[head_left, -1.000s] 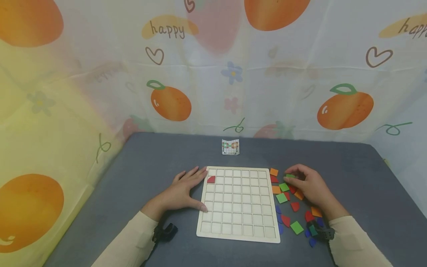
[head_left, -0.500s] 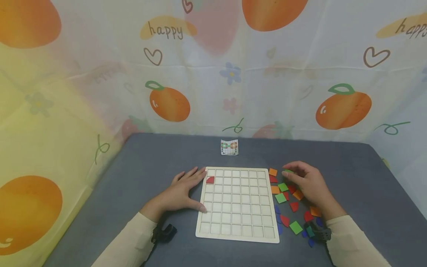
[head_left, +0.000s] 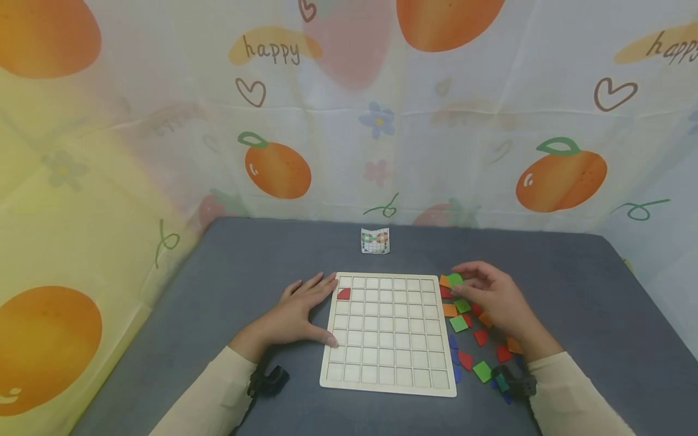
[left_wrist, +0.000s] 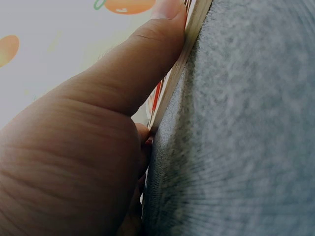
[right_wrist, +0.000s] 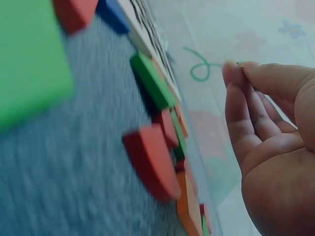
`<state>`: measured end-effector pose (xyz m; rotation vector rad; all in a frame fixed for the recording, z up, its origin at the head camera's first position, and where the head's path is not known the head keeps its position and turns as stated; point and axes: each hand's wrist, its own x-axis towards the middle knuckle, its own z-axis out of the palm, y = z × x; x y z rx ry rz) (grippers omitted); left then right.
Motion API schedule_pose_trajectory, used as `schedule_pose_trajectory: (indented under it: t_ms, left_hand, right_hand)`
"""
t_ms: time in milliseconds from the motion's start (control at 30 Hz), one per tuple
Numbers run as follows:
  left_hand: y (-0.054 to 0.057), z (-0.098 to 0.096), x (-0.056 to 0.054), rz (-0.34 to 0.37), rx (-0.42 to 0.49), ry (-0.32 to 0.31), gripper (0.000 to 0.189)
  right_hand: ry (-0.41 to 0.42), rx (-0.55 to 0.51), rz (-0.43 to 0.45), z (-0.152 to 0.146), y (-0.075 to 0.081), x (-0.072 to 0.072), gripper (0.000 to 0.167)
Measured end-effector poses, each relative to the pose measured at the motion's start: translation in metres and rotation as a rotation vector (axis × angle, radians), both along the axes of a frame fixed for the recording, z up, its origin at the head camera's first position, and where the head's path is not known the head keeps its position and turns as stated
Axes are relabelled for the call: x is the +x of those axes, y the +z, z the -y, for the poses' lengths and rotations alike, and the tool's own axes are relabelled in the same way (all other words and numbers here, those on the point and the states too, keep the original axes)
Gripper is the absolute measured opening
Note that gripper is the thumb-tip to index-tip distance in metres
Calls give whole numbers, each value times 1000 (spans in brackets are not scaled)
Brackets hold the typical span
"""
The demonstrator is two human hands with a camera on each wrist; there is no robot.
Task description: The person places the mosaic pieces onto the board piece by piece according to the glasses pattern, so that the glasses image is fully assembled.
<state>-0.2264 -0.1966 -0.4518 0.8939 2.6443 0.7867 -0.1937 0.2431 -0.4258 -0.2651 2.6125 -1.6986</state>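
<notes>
My left hand [head_left: 297, 312] rests at the left side of a pale wooden grid board [head_left: 386, 324], fingers spread and thumb on its edge. One red quarter-round tile [head_left: 344, 293] sits in a cell near the board's upper left. Between thumb and fingertips my right hand [head_left: 493, 297] pinches a green tile [head_left: 454, 279], raised beside the board's upper right corner. In the right wrist view the pinching fingers [right_wrist: 251, 93] mostly hide that tile. The left wrist view shows the left thumb [left_wrist: 142, 54] against the board's side.
Loose tiles lie right of the board: an orange one [head_left: 449, 310], green squares [head_left: 458, 324], red quarter-rounds [head_left: 465, 360] and blue pieces [head_left: 456, 374]. A small printed pattern card [head_left: 375, 240] lies behind the board on the grey table [head_left: 272, 248]. A fruit-print cloth [head_left: 327, 151] hangs behind.
My right hand has lifted the green tile from the far side of the pile and carried it left toward the board. The left hand stays in place.
</notes>
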Motion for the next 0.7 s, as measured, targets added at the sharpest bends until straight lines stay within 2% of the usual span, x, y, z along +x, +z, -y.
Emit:
schedule_pose_trajectory:
  t_ms: [133,467,700]
  left_hand:
    - [0,0,0,1,6,-1,129]
    - [1,-1,1,15,-15,7,130]
    - [1,-1,1,12,-8,9,130]
  right_hand:
    - [42,-43,31,9,0,1,36]
    - [99,-98,29,37,4,5,32]
    - [148,-117,46,57,5,4,35]
